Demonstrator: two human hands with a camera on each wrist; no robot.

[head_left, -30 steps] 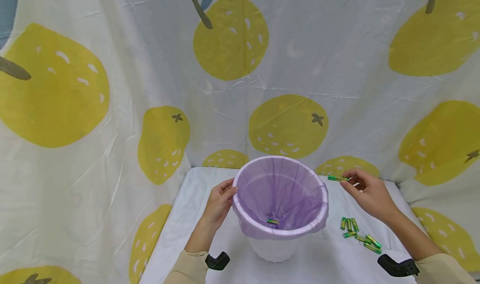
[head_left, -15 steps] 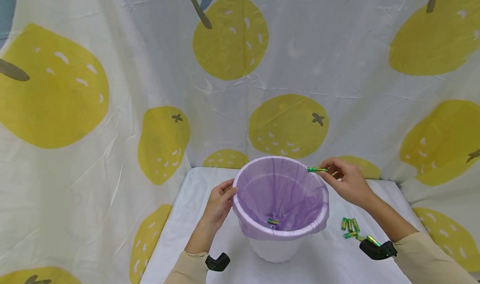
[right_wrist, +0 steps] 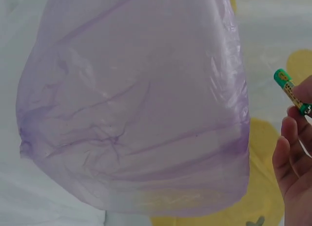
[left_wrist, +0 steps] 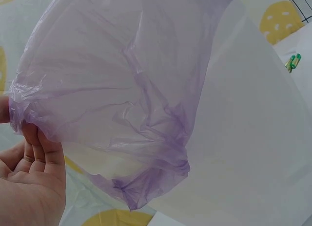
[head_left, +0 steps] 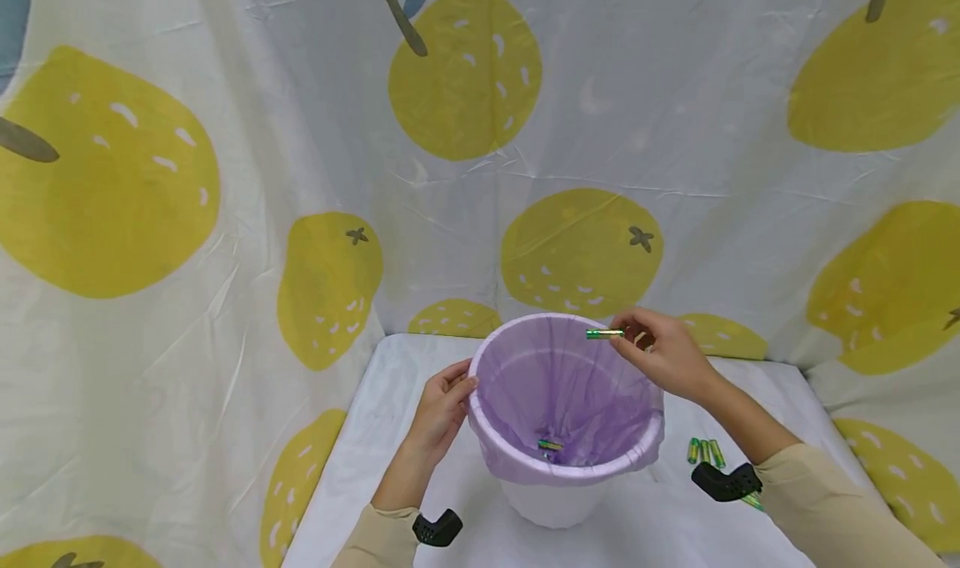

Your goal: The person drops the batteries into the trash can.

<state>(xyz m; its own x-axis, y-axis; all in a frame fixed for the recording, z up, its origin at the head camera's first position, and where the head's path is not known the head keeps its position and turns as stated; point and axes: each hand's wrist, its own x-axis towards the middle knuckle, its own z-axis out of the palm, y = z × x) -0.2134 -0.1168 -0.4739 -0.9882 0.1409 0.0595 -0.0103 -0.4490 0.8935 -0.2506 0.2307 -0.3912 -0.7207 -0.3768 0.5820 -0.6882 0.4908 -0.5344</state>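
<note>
A white trash can (head_left: 553,505) lined with a purple plastic bag (head_left: 517,384) stands on the table. At its left rim my left hand (head_left: 441,409) grips the edge, thumb over the folded bag; the left wrist view shows the fingers curled under the bag (left_wrist: 131,84). My right hand (head_left: 663,351) pinches a green and gold battery (head_left: 604,334) by one end, holding it level over the far right rim. The right wrist view shows the same battery (right_wrist: 290,89) between thumb and fingertips. Another battery (head_left: 551,445) lies at the bottom of the lined can.
Several more batteries (head_left: 705,452) lie on the white table (head_left: 420,347) right of the can, some hidden by the right wrist's black camera mount (head_left: 726,482). A curtain (head_left: 442,251) printed with yellow fruit hangs behind and at both sides.
My right hand has carried the battery leftward and slightly up, from beside the can to over its rim. The left hand keeps its grip in the same place.
</note>
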